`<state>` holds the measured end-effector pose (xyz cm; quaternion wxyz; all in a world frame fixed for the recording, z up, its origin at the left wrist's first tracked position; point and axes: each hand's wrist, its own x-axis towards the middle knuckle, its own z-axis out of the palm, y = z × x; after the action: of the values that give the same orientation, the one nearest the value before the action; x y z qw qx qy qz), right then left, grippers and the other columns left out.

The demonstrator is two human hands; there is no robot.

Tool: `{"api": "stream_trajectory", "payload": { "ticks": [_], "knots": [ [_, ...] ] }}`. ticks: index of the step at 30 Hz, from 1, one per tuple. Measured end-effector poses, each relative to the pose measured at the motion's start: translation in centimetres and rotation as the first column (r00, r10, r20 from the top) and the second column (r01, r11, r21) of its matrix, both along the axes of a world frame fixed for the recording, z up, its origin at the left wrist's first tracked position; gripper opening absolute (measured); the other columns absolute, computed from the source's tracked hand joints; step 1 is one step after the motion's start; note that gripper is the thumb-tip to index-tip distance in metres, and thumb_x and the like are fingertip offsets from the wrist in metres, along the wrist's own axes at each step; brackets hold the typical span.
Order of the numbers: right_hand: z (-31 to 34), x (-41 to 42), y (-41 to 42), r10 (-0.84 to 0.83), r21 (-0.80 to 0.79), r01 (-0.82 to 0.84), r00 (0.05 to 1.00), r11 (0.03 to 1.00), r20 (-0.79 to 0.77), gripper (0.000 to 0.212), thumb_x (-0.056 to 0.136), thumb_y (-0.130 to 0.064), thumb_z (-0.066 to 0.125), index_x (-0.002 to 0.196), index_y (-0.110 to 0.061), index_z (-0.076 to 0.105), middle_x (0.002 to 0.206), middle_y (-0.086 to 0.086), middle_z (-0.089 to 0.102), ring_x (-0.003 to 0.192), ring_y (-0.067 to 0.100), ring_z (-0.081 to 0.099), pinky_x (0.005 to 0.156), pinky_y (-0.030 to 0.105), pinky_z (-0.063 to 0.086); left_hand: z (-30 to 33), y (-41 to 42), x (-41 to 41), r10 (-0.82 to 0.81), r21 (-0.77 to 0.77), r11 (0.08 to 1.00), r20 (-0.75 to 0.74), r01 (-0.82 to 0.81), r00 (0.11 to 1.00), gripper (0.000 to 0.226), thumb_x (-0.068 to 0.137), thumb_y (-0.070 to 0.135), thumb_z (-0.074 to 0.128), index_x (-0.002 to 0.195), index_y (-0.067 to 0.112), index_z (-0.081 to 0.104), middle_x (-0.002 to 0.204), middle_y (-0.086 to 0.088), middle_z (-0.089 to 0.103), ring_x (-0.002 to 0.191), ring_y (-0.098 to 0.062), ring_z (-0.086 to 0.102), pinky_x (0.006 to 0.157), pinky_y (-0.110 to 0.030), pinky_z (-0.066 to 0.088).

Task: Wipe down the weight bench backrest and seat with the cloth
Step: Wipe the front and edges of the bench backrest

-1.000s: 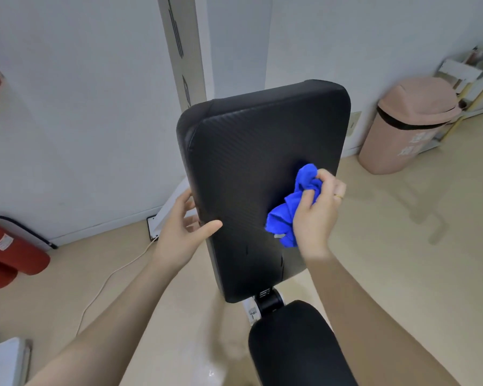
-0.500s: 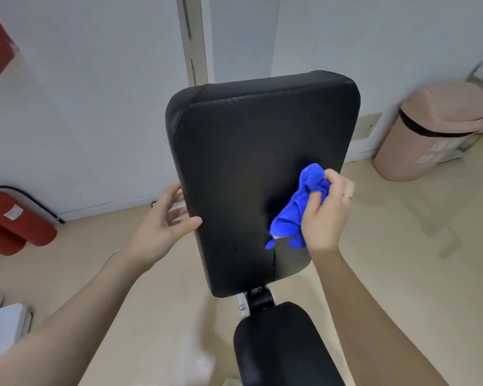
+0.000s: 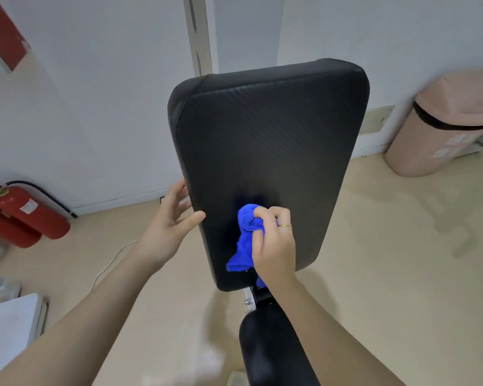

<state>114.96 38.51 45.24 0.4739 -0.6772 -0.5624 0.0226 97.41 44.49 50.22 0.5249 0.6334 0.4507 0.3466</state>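
Two glossy red fire extinguishers lie on the smooth beige floor by the white wall. The left hand is spread open, its thumb on the front of the backrest at its left edge, the fingers curling behind. The backrest is a tilted, rounded-corner pad in black vinyl with a fine woven texture. On its lower middle the right hand is closed around a crumpled, fuzzy blue cloth, pressing it to the pad. Below sits the black padded seat. At right stands a rounded pink plastic bin.
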Motion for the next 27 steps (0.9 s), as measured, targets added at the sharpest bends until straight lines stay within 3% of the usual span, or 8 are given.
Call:
{"api": "stream_trajectory", "payload": {
  "ticks": [3, 5, 8, 13, 17, 22, 24, 27],
  "knots": [
    [0.6, 3.0, 0.1, 0.042, -0.026, -0.041, 0.997, 0.999, 0.07, 0.037, 0.075, -0.004, 0.036, 0.102, -0.028, 0.047, 0.107, 0.009, 0.053, 0.088, 0.028, 0.054, 0.07, 0.032, 0.047, -0.1, 0.1, -0.1, 0.0, 0.001, 1.0, -0.015, 0.0, 1.0, 0.063, 0.083, 0.028, 0.058, 0.138, 0.041, 0.03, 0.146, 0.016, 0.038, 0.133, -0.011, 0.039, 0.11, -0.048, 0.034],
    [1.7, 6.3, 0.4, -0.101, -0.007, 0.1, 0.995, 0.995, -0.027, 0.043, 0.077, 0.003, 0.038, 0.108, -0.025, 0.051, 0.116, 0.012, 0.05, 0.095, 0.03, 0.053, 0.077, 0.03, 0.041, -0.2, 0.1, -0.1, 0.0, 0.0, 1.0, -0.012, 0.0, 1.0, 0.063, 0.082, 0.03, 0.058, 0.137, 0.043, 0.031, 0.146, 0.016, 0.037, 0.134, -0.013, 0.039, 0.111, -0.049, 0.032],
    [2.9, 10.5, 1.1, -0.354, -0.101, 0.341, 0.921, 0.935, -0.162, 0.039, 0.082, 0.008, 0.036, 0.116, -0.008, 0.05, 0.124, 0.014, 0.045, 0.093, 0.034, 0.054, 0.07, 0.027, 0.034, -0.2, 0.1, -0.2, -0.001, -0.002, 1.0, -0.007, 0.001, 1.0, 0.061, 0.083, 0.028, 0.058, 0.137, 0.043, 0.031, 0.146, 0.016, 0.038, 0.134, -0.014, 0.039, 0.111, -0.05, 0.032],
    [3.4, 9.6, 1.6, -0.419, -0.171, 0.387, 0.875, 0.906, -0.241, 0.038, 0.084, 0.006, 0.033, 0.118, -0.007, 0.045, 0.121, 0.014, 0.044, 0.094, 0.033, 0.051, 0.071, 0.028, 0.032, -0.2, 0.5, -0.2, -0.006, -0.004, 1.0, -0.012, 0.006, 1.0, 0.059, 0.088, 0.019, 0.058, 0.137, 0.04, 0.031, 0.144, 0.013, 0.04, 0.131, -0.019, 0.043, 0.109, -0.051, 0.034],
    [2.8, 1.9, 0.8, -0.288, -0.107, 0.27, 0.932, 0.957, -0.222, 0.037, 0.083, 0.004, 0.04, 0.115, -0.01, 0.052, 0.118, 0.012, 0.045, 0.097, 0.028, 0.051, 0.078, 0.022, 0.033, -0.3, 0.2, 0.0, 0.002, -0.02, 1.0, 0.016, -0.001, 1.0, 0.064, 0.086, 0.019, 0.058, 0.139, 0.043, 0.031, 0.145, 0.012, 0.041, 0.132, -0.017, 0.042, 0.109, -0.049, 0.034],
    [1.2, -7.4, -1.2, 0.161, -0.272, -0.166, 0.986, 0.948, -0.039, 0.039, 0.086, -0.006, 0.047, 0.121, -0.023, 0.051, 0.119, 0.006, 0.042, 0.102, 0.023, 0.043, 0.077, 0.031, 0.041, 0.1, 0.1, 0.1, -0.004, -0.034, 0.999, 0.077, 0.006, 0.997, 0.056, 0.089, 0.005, 0.055, 0.134, 0.036, 0.039, 0.134, 0.011, 0.052, 0.123, -0.011, 0.052, 0.099, -0.034, 0.048],
    [1.3, -7.6, -1.2, 0.163, -0.287, -0.149, 0.986, 0.946, 0.027, 0.038, 0.085, -0.01, 0.05, 0.118, -0.028, 0.05, 0.117, -0.004, 0.039, 0.099, 0.014, 0.041, 0.072, 0.03, 0.041, 0.6, 0.4, 0.0, -0.018, -0.042, 0.999, 0.06, 0.021, 0.998, 0.054, 0.088, 0.003, 0.056, 0.126, 0.039, 0.042, 0.127, 0.01, 0.055, 0.117, -0.01, 0.056, 0.09, -0.028, 0.053],
    [2.7, -4.9, -0.6, -0.03, -0.185, 0.002, 0.988, 0.983, -0.15, 0.027, 0.087, -0.014, 0.044, 0.106, -0.029, 0.056, 0.108, -0.013, 0.038, 0.091, 0.006, 0.044, 0.074, 0.024, 0.037, 1.3, 1.0, -0.4, -0.078, -0.026, 0.997, -0.01, 0.078, 0.997, 0.055, 0.087, 0.005, 0.058, 0.121, 0.045, 0.04, 0.125, 0.009, 0.054, 0.111, -0.007, 0.057, 0.081, -0.022, 0.05]
  ]
}}
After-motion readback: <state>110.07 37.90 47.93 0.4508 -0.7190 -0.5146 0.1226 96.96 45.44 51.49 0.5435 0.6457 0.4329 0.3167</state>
